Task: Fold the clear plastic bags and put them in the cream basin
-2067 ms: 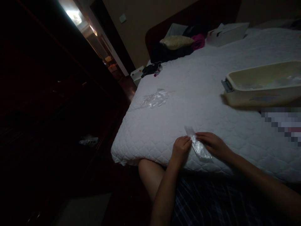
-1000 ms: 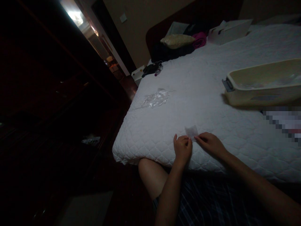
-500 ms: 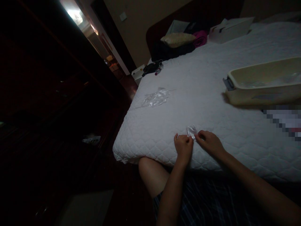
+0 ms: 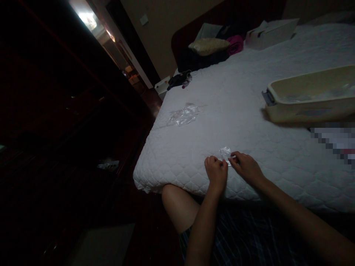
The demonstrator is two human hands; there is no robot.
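Near the front edge of the white quilted bed (image 4: 244, 92), my left hand (image 4: 216, 173) and my right hand (image 4: 245, 167) pinch a small clear plastic bag (image 4: 225, 152) between them. The bag is folded down to a little crumpled piece that sticks up just beyond the fingertips. Both hands are closed on it and rest on the quilt. My bare knee shows under the bed edge.
A heap of clear plastic bags (image 4: 183, 115) lies farther left on the bed. A beige plastic tub (image 4: 307, 96) stands at the right. Pillows, dark and pink clothes (image 4: 210, 50) and a white box (image 4: 270, 29) sit at the headboard. Dark furniture fills the left.
The long clear bag held stretched between my hands has been folded up into a small piece. Both hands have come closer together and stayed at the bed's front edge.
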